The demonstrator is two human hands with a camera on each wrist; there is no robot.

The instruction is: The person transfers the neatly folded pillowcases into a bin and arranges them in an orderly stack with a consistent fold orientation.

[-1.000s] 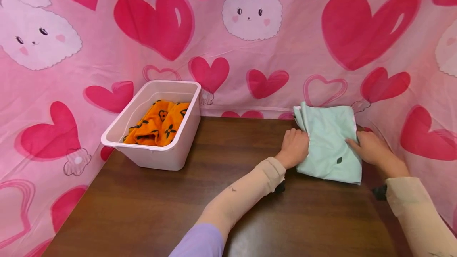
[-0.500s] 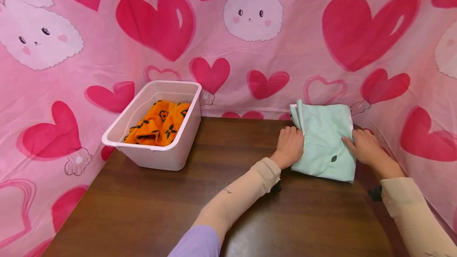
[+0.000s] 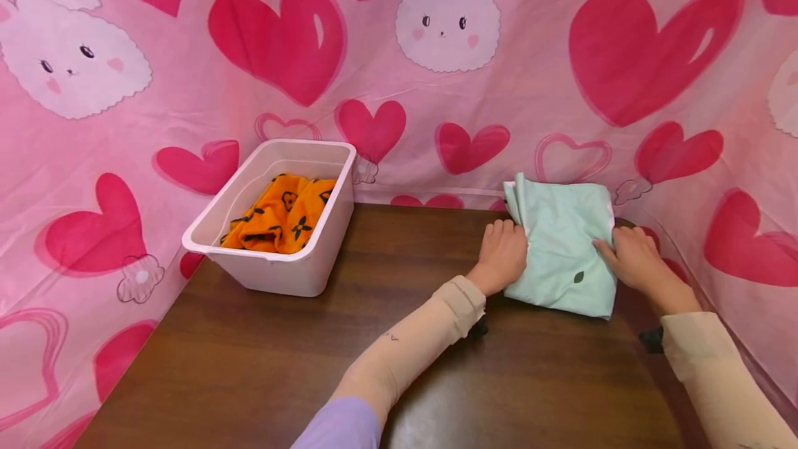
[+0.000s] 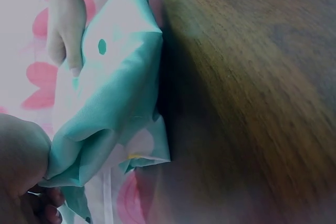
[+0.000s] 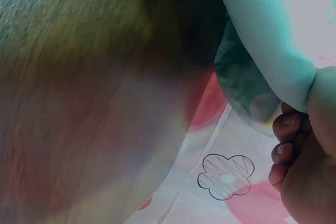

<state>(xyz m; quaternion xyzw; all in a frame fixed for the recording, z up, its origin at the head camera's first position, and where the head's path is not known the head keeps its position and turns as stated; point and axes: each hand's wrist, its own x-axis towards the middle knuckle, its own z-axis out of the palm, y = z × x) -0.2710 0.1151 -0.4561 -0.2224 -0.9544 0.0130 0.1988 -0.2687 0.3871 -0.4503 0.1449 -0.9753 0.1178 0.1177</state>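
Observation:
A folded mint-green cloth (image 3: 561, 248) with a small dark leaf mark lies toward the right of the table, its layers bunched at the upper left corner. My left hand (image 3: 501, 255) grips its left edge. On the opposite side my right hand (image 3: 642, 262) pinches the right edge, thumb on top. In the left wrist view the cloth (image 4: 121, 87) sags in a fold beside the left hand (image 4: 23, 156), and its near edge appears lifted off the wood. The right wrist view has the curled fingers (image 5: 286, 145) under the cloth's edge.
A pale pink plastic bin (image 3: 280, 272) stands at the table's back left, with a crumpled orange cloth (image 3: 283, 217) with black motifs inside. Pink heart-and-rabbit fabric (image 3: 449, 109) hangs behind and along both sides of the brown wooden table (image 3: 249, 366).
Both hands have moved slightly left with the mint-green cloth between them, keeping their hold. The bin and the orange cloth stay where they were; the head view has shifted a little.

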